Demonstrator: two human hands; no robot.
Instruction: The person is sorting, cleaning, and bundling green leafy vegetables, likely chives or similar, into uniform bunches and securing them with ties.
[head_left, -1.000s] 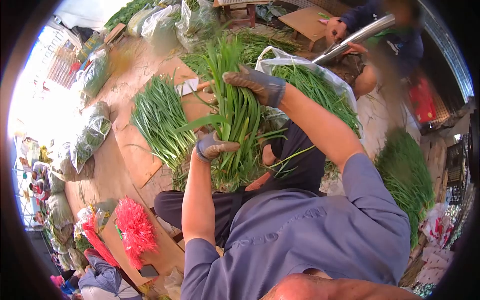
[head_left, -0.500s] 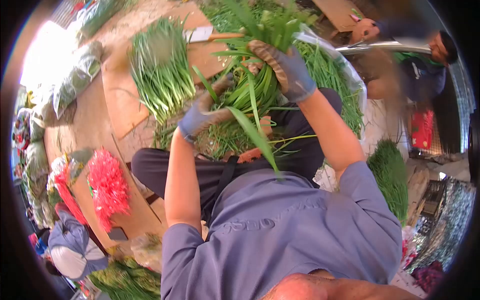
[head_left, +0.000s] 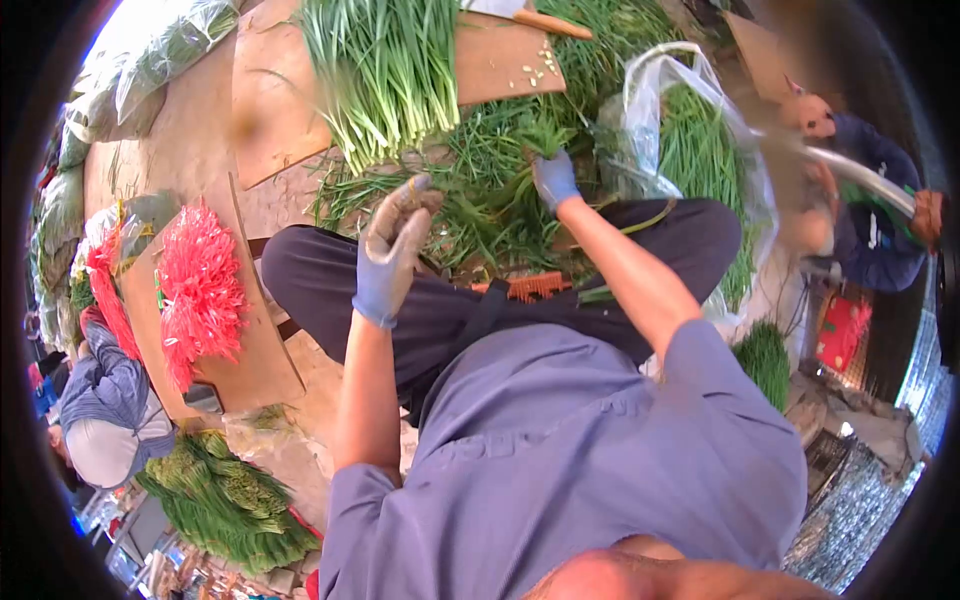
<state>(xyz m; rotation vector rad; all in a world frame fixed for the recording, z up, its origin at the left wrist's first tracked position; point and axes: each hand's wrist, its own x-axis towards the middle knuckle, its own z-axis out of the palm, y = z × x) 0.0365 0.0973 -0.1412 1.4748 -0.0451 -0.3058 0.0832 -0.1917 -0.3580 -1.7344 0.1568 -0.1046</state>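
Right hand (head_left: 555, 180), gloved, closed round a small tuft of greens (head_left: 545, 135), top ctr of frame, touching the loose heap of greens (head_left: 470, 215) on the floor in front of the knees. Left hand (head_left: 393, 250), gloved & muddy, up in the air left of ctr, fingers half curled; can't tell if anything's in it. Orange comb (head_left: 535, 287) on the lap. Long bunch of greens (head_left: 385, 60) on a board (head_left: 500, 65) at top. Plastic bag (head_left: 650, 90) w/ more greens, upper right. Red ties (head_left: 200, 290) far left. Another person (head_left: 870, 230) at right edge.
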